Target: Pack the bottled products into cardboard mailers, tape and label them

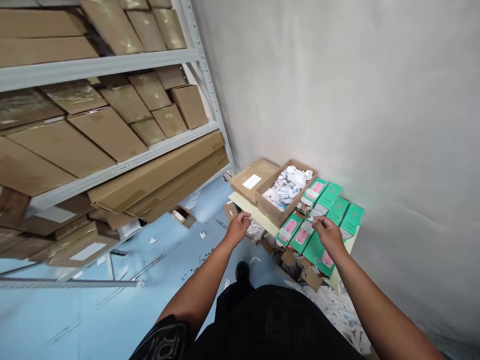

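Note:
My left hand hovers at the table's front left corner, thumb and fingers pressed together; whatever it may hold is too small to make out. Over the green boxes, my right hand pinches a small white scrap, possibly paper. Several green boxes with pink panels lie below and around it, among them a green box just left of that hand. Between and beyond the hands stands an open cardboard box full of crumpled white scraps.
A closed carton with a white label lies at the table's back left. Metal shelving packed with cartons stands left. Under the table are opened cartons and a heap of white scraps. A grey wall rises behind.

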The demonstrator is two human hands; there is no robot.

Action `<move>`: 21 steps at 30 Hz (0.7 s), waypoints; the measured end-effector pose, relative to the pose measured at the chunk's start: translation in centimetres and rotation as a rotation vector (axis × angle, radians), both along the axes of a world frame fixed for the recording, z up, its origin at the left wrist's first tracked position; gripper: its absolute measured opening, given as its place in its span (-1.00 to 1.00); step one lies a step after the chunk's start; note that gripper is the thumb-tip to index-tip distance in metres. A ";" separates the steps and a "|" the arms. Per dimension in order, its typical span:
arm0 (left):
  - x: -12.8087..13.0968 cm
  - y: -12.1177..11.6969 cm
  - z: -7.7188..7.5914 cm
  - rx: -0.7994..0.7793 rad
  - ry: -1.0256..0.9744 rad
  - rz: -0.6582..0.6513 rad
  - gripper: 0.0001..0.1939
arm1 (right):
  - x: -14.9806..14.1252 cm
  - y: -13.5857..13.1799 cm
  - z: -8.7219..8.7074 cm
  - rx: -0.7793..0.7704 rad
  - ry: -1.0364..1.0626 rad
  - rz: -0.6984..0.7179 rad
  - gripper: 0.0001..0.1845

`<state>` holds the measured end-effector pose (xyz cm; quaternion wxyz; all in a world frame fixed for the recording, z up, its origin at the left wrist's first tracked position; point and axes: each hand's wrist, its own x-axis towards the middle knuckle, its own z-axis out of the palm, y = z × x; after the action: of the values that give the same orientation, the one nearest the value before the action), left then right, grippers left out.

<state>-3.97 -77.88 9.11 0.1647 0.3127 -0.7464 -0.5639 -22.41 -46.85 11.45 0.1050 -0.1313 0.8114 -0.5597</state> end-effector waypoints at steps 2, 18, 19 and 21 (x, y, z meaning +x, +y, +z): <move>0.3 -2.9 -0.3 0.000 -0.023 0.024 -0.76 | -0.9 -4.6 0.7 -0.033 0.017 0.061 -0.56; -10.2 -33.5 -6.2 -0.207 -0.331 -0.179 -0.76 | 1.2 -40.1 -6.7 0.082 -0.300 0.120 -0.63; -11.3 -34.6 -6.7 -0.205 -0.337 -0.195 -0.73 | 0.9 -41.1 -7.5 0.151 -0.313 0.064 -0.64; -13.5 -36.2 -7.7 -0.181 -0.338 -0.234 -0.67 | 0.1 -42.3 -9.1 0.243 -0.331 -0.023 -0.69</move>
<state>-17.49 -114.08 1.41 -0.0019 0.2976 -0.8423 -0.4495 -22.28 -89.19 2.38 0.2458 -0.0146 0.8460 -0.4729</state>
